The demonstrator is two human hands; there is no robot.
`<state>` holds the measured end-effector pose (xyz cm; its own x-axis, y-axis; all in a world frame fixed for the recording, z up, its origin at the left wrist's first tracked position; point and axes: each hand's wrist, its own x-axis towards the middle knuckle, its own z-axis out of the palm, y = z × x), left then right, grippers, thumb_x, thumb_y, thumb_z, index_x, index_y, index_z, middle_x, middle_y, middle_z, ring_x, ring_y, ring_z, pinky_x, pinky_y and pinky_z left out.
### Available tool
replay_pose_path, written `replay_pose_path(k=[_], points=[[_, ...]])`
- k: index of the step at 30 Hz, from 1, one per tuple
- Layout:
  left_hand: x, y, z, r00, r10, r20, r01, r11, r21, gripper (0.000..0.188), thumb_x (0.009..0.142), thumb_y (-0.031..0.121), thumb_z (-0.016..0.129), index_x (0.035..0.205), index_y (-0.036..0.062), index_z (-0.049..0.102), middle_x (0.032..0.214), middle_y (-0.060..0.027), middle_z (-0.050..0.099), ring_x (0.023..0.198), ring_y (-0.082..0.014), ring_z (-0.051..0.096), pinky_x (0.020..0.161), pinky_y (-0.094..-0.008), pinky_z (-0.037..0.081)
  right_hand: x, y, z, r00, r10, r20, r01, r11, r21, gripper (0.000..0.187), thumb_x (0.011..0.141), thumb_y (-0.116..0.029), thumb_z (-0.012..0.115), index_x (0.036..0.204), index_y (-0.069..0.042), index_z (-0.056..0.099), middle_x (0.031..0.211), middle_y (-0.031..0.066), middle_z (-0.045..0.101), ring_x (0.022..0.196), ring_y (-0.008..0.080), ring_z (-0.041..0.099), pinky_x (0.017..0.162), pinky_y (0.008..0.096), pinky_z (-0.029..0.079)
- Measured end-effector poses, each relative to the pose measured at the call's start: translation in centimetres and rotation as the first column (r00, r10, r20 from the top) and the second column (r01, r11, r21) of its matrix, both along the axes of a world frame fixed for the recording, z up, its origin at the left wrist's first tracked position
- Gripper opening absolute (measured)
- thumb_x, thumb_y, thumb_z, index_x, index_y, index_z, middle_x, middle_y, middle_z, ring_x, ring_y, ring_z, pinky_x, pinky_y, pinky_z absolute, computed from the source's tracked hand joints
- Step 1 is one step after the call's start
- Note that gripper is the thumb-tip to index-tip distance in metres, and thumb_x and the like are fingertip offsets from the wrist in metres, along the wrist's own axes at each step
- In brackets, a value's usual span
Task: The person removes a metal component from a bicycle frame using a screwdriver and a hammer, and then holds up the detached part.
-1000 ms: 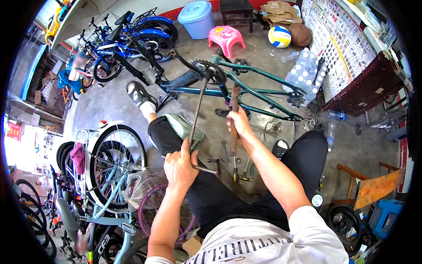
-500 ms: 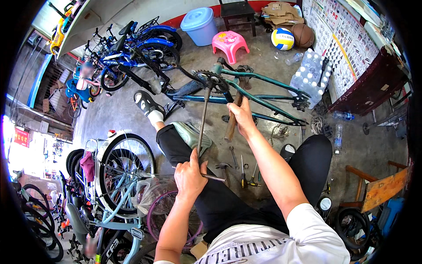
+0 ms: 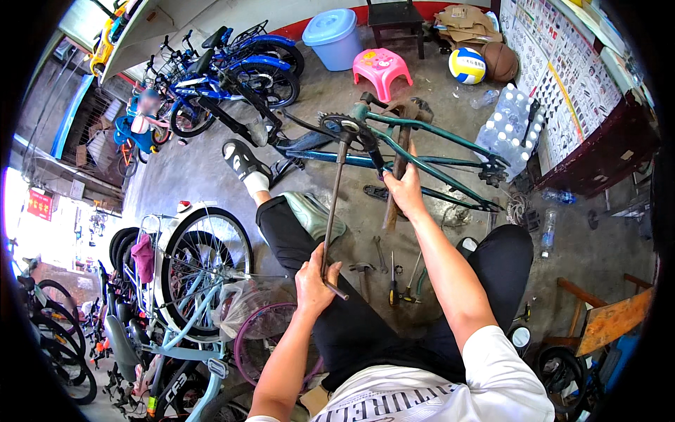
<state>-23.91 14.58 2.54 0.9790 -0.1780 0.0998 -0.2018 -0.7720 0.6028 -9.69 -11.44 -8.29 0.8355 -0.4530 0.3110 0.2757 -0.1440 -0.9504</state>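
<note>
A green bicycle frame lies on its side on the floor ahead of me, its chainring facing up. A long steel T-handle wrench stands at the chainring's centre and slants toward me. My left hand is closed around its near end, where a short crossbar pokes out. My right hand grips the wooden handle of a large hammer lying across the frame tubes. The right fingers are close to the lower end of the crank arm; whether they touch it I cannot tell.
A smaller hammer, a spanner and screwdrivers lie between my legs. Parked bicycles crowd the left. Beyond the frame are a pink stool, a blue bucket, balls and bottled water.
The wrench's crossbar has turned, and my left hand has shifted round with it. My right hand stays on the hammer handle. The whole view has moved slightly.
</note>
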Motion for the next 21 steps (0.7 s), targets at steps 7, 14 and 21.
replay_pose_path(k=[7, 14, 21], points=[[-0.3, -1.1, 1.4, 0.988, 0.060, -0.139, -0.078, 0.988, -0.130, 0.052, 0.092, 0.017, 0.075, 0.137, 0.0003, 0.058, 0.068, -0.0076, 0.058, 0.061, -0.0128, 0.055, 0.063, -0.0299, 0.049, 0.1, -1.3, 0.1, 0.993, -0.024, -0.113, 0.017, 0.998, -0.066, 0.099, 0.085, -0.010, 0.074, 0.164, -0.015, 0.014, 0.152, 0.0249, 0.043, 0.133, 0.0378, 0.053, 0.110, 0.0427, 0.044], [-0.5, -2.0, 2.3, 0.982, 0.041, -0.185, -0.094, 0.954, -0.286, 0.047, 0.093, 0.016, 0.074, 0.136, 0.0051, 0.062, 0.065, 0.0048, 0.040, 0.059, -0.0055, 0.037, 0.055, -0.0250, 0.034, 0.4, -1.7, -3.0, 0.963, 0.255, -0.086, -0.174, 0.834, 0.523, 0.072, 0.093, -0.006, 0.071, 0.154, -0.010, 0.032, 0.122, 0.0108, 0.062, 0.103, 0.0181, 0.065, 0.088, 0.0348, 0.054], [-0.9, -1.8, 2.7, 0.980, 0.037, -0.195, -0.097, 0.946, -0.310, 0.045, 0.094, 0.015, 0.074, 0.137, 0.0055, 0.062, 0.065, 0.0076, 0.037, 0.059, -0.0036, 0.034, 0.054, -0.0240, 0.030, -0.8, -0.4, -2.3, 0.915, 0.395, -0.085, -0.221, 0.665, 0.713, 0.051, 0.096, -0.015, 0.067, 0.141, -0.010, 0.044, 0.115, 0.0110, 0.066, 0.097, 0.0200, 0.069, 0.083, 0.0362, 0.055]])
